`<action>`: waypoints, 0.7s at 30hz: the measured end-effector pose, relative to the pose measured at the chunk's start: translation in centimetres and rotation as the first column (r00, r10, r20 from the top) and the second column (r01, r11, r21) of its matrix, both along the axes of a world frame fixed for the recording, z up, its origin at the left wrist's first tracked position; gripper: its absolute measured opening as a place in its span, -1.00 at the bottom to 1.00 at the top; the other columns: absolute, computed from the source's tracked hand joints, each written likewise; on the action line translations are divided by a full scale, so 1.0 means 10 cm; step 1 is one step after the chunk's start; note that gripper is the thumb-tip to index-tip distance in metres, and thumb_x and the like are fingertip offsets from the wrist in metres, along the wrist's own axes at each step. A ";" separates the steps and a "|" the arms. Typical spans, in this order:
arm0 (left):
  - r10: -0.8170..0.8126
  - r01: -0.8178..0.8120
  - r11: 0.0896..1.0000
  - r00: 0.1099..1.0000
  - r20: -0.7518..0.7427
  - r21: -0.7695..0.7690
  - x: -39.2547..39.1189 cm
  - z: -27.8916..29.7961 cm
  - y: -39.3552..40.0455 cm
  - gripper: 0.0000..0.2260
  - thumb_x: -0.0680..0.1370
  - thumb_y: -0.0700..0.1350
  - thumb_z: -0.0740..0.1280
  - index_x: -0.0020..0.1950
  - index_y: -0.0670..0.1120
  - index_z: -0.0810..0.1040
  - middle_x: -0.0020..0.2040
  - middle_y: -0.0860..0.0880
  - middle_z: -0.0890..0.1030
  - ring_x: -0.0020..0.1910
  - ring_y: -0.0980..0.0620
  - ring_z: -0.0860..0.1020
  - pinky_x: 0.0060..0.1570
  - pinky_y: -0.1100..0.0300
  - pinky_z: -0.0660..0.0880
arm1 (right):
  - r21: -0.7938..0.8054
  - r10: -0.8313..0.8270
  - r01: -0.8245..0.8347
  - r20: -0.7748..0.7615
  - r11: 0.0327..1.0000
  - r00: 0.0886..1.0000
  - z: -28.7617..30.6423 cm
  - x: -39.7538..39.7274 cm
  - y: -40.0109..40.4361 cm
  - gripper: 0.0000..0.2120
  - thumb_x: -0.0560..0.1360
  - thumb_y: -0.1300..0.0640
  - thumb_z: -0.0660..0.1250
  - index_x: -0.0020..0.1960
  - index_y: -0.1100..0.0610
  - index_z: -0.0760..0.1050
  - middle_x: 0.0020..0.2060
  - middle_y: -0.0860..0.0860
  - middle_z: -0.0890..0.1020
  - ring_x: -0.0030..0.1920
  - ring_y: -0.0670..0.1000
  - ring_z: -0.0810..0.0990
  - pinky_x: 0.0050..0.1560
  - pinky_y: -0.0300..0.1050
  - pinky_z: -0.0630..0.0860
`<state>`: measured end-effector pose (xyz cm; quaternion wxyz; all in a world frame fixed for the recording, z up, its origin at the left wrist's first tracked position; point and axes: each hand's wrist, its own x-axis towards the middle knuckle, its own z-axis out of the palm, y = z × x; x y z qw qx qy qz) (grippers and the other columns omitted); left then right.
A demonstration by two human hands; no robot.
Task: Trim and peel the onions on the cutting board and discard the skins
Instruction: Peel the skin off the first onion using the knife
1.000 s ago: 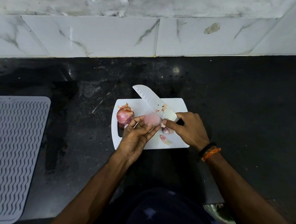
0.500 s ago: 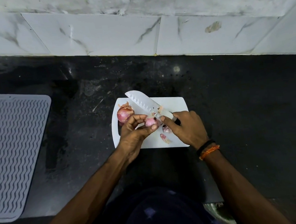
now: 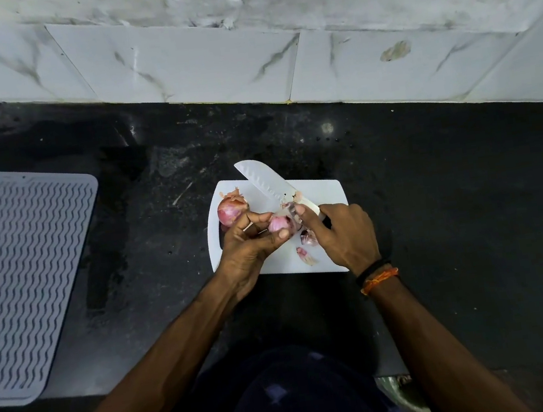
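Black countertop [image 3: 451, 189], marble-tile wall [image 3: 181, 58], grey mat [image 3: 20, 273].

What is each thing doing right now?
Left hand: grips the small onion.
Small onion: partly peeled, held above the board.
Right hand: holds the knife.
Knife: blade at the small onion.
Other onion: unpeeled, on the cutting board.
Skin scraps: on the board.

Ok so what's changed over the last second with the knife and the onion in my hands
The knife, gripped by the right hand, swung its blade tip leftward, and the thumb now pinches a flap of skin against the blade. The left hand turned the small onion, showing deeper pink. The whole onion, skin scraps and cutting board stayed put.
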<state>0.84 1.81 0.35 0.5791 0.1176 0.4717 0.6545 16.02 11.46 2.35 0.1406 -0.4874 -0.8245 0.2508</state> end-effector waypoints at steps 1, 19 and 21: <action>0.002 -0.002 1.000 1.000 0.002 -0.005 0.00 0.00 0.00 -0.74 0.30 -0.39 0.48 -0.09 -0.15 0.58 -0.04 -0.11 0.70 0.01 -0.08 0.67 -0.05 0.11 0.62 | -0.001 0.002 -0.002 -0.006 1.000 1.000 0.00 0.00 0.00 -0.48 0.51 -0.36 0.09 -0.47 -0.05 0.29 -0.58 -0.13 0.34 -0.53 -0.10 0.35 -0.40 -0.24 0.14; -0.038 0.048 0.997 0.984 0.174 -0.054 -0.05 -0.07 0.01 -0.73 0.56 -0.26 0.33 0.24 -0.31 0.48 0.26 -0.29 0.58 0.26 -0.23 0.57 0.25 -0.07 0.53 | 0.003 0.003 -0.003 0.039 1.000 0.999 -0.04 0.01 0.04 -0.48 0.50 -0.33 0.24 -0.46 0.00 0.38 -0.56 -0.12 0.42 -0.51 -0.07 0.42 -0.43 -0.21 0.24; -0.022 0.036 0.996 0.987 0.157 -0.085 -0.04 -0.08 0.02 -0.79 0.56 -0.30 0.32 0.19 -0.30 0.52 0.20 -0.29 0.62 0.20 -0.21 0.61 0.23 -0.06 0.55 | -0.023 0.007 -0.006 0.021 1.000 1.000 -0.06 0.02 0.03 -0.49 0.48 -0.36 0.23 -0.43 0.00 0.41 -0.56 -0.12 0.41 -0.50 -0.07 0.42 -0.41 -0.22 0.22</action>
